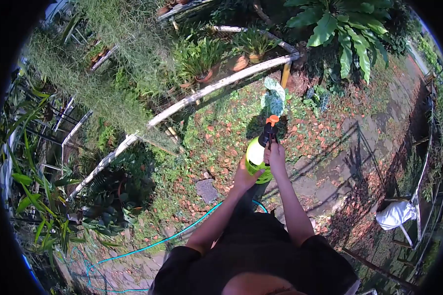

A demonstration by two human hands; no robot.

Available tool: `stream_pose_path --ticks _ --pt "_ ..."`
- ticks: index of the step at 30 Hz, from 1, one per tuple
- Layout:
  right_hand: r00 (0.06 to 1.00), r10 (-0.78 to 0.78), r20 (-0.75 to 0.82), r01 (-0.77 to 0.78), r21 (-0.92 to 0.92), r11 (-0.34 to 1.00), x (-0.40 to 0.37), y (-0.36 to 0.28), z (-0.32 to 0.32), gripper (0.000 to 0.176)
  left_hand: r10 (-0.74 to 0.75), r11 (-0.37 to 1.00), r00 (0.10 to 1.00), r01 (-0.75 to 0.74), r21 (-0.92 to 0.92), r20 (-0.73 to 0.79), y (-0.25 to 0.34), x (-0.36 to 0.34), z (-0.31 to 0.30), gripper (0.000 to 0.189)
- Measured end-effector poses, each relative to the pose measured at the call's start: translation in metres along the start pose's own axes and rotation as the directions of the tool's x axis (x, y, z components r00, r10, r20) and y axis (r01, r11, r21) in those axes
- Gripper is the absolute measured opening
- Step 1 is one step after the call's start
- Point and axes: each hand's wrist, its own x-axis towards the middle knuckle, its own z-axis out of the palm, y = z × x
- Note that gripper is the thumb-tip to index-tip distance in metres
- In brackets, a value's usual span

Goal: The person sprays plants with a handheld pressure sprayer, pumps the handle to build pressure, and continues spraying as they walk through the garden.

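A yellow-green pump sprayer (255,151) with a black head and an orange nozzle is held out in front of my body. My right hand (275,156) is closed around the black handle at its top. Against the lower side of the bottle, my left hand (245,178) supports it with the fingers wrapped partly behind, where they are hidden. Just beyond the orange nozzle stands a plant with pale, white-green leaves (273,96), low to the ground.
A pale rail (216,84) curves across, with potted plants (255,45) behind it. A teal hose (167,239) runs over the ground at the left. A flat dark stone (206,191) lies among leaf litter. At the right, a white bundle (396,215) hangs by a fence.
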Motion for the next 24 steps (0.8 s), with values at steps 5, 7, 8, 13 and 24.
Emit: stream_pose_path --ticks 5,7,8,13,24 --pt "0.999 -0.004 -0.050 0.003 -0.018 1.000 0.046 -0.026 -0.012 0.029 0.018 0.993 0.998 -0.010 -0.116 0.062 0.013 0.056 0.020 0.078" --pt "1.000 0.004 0.008 -0.004 -0.071 0.997 0.067 -0.032 -0.008 0.030 0.002 0.987 0.996 0.011 -0.163 0.084 0.036 0.076 0.013 0.071" --pt "0.999 0.014 0.038 -0.010 -0.099 0.995 0.078 -0.033 -0.006 0.031 0.016 0.985 0.999 -0.007 -0.171 0.051 0.036 0.087 0.013 0.070" --pt "0.985 0.085 0.150 -0.067 -0.119 0.991 0.123 -0.032 0.013 0.029 -0.011 0.995 0.997 0.004 -0.097 -0.072 0.016 0.123 0.013 0.067" --pt "0.993 0.095 -0.073 -0.096 -0.003 0.995 0.194 -0.046 -0.003 0.030 -0.043 0.998 0.996 0.046 -0.037 0.080 -0.002 0.200 0.032 0.080"
